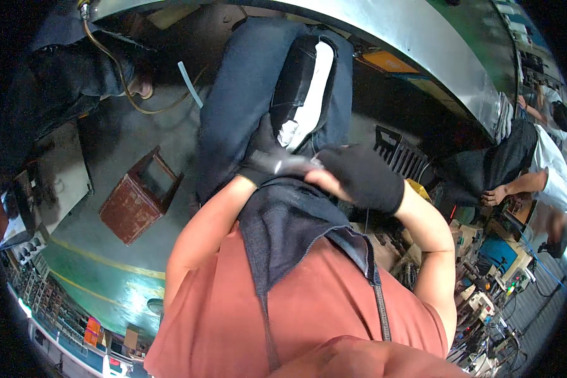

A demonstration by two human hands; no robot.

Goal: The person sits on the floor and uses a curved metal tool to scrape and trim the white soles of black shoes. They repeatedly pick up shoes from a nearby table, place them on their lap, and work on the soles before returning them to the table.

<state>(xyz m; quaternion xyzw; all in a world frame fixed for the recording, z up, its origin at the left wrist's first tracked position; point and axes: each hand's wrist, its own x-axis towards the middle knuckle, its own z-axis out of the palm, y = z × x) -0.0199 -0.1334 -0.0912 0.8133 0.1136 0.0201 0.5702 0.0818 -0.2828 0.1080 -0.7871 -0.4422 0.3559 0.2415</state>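
Note:
Both my hands wear black gloves and meet over my lap. My left hand [261, 150] is closed around a shiny metal piece [282, 166], too smeared by motion to name. Bare fingertips of my right hand [359, 176] curl against its right end. Just beyond the hands, a long white strip [314, 88] with a crumpled near end lies over black material [286, 82] between my legs. A dark denim apron [283, 233] covers my front and lap.
A metal-edged bench [422, 38] curves across the far side. To the left stand a worn brown stool [132, 205] and another person's dark-clad legs [63, 82]. A hose [116, 63] hangs there. At right are a black slatted crate [400, 154], a co-worker [535, 164] and cluttered machinery [485, 296].

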